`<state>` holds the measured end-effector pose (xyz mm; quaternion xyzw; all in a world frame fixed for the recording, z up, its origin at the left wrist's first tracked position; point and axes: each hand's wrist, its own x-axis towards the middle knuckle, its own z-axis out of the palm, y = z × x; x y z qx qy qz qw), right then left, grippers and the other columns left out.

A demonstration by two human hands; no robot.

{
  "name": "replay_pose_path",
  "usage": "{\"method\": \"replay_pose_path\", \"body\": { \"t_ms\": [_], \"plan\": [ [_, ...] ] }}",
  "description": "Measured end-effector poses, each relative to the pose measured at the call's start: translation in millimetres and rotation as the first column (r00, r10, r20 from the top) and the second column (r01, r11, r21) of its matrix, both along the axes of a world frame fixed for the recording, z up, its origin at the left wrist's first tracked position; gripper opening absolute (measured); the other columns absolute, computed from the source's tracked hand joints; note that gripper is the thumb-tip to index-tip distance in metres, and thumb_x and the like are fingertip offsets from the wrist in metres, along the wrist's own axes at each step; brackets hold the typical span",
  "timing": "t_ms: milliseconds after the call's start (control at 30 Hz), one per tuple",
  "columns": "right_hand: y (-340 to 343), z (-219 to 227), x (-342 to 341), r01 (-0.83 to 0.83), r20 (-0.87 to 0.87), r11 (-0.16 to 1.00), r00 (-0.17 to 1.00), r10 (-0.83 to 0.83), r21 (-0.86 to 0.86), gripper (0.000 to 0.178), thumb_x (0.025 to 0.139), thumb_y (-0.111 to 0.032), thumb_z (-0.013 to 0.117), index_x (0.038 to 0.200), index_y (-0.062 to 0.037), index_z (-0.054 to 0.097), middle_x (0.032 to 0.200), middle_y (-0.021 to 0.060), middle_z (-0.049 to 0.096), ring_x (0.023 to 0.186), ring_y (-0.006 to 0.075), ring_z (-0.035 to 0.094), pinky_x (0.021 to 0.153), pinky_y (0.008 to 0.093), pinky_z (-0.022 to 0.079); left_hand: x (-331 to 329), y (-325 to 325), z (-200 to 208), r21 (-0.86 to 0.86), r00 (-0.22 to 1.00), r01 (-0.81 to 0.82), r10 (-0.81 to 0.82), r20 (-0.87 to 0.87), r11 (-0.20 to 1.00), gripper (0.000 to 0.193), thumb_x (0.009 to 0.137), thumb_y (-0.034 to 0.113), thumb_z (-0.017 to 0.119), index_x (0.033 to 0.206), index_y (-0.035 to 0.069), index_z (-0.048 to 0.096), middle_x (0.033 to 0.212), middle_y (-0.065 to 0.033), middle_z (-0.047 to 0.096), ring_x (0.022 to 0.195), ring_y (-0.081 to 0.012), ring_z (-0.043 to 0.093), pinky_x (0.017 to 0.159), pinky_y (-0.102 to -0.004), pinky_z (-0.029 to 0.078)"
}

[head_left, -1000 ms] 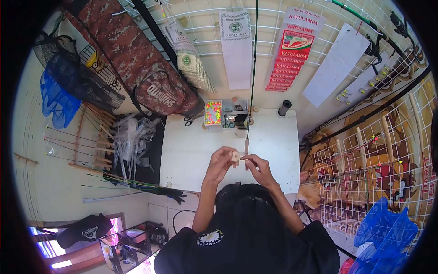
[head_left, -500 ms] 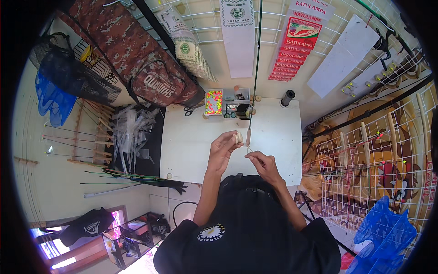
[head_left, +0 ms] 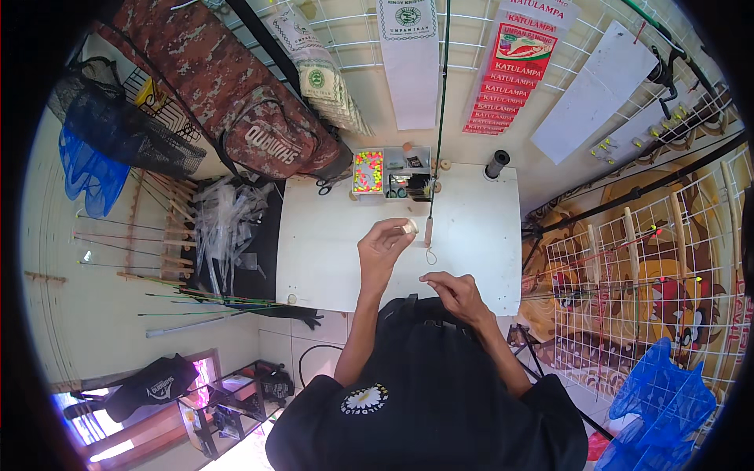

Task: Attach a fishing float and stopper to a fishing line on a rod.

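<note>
Above the white table, my left hand [head_left: 382, 245] grips a small pale spool of thread [head_left: 410, 227] between thumb and fingers. Just right of the spool lies the short light-brown handle [head_left: 428, 233] of a thin dark fishing rod [head_left: 439, 133], which stretches toward the wall. A small loop of cord [head_left: 431, 257] sticks out from the handle's near end, apart from both hands. My right hand [head_left: 458, 295] is closer to my body, its thumb and index finger pinched together. Whatever lies in that pinch, perhaps thread, is too fine to make out.
At the table's back stand a compartment box [head_left: 408, 193] with bright beads, scissors [head_left: 324, 187] and a black cylinder [head_left: 497, 163]. A camouflage rod bag [head_left: 267, 137] leans on the left. Plastic sleeves [head_left: 228, 228] hang left; a wire grid [head_left: 613, 275] with rods is right.
My right hand has drawn back from the rod handle toward my body, and the cord loop now shows free. My left hand has shifted slightly, still holding the spool.
</note>
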<state>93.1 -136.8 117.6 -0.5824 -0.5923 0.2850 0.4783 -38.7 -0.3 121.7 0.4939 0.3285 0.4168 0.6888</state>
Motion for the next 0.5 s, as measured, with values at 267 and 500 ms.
{"method": "replay_pose_path", "body": {
  "t_ms": [267, 500],
  "plan": [
    [-8, 11, 8, 0.001, 0.014, 1.000, 1.000, -0.002, 0.006, 0.022, 0.086, 0.002, 0.060, 0.105, -0.0066, 0.067, 0.079, 0.0122, 0.070, 0.054, 0.0219, 0.065, 0.049, 0.0296, 0.048, 1, -1, 1, -0.017, 0.998, -0.025, 0.026, 0.054, 1.000, 0.029, 0.082, -0.005, 0.070, 0.110, -0.003, 0.063, 0.102, -0.0109, 0.065, 0.094, -0.0159, 0.063, 0.085, -0.0272, 0.050],
    [-8, -2, 10, 0.014, 0.031, 0.994, 0.999, -0.011, -0.110, 0.016, 0.091, -0.008, 0.057, 0.104, -0.0107, 0.067, 0.084, 0.0109, 0.071, 0.064, 0.0303, 0.067, 0.058, 0.0370, 0.052, -4, -5, 24, -0.041, 0.990, 0.119, -0.116, 0.078, 0.992, 0.025, 0.087, 0.003, 0.067, 0.111, -0.005, 0.064, 0.099, -0.0120, 0.068, 0.088, -0.0161, 0.063, 0.080, -0.0297, 0.052]
  ]
}}
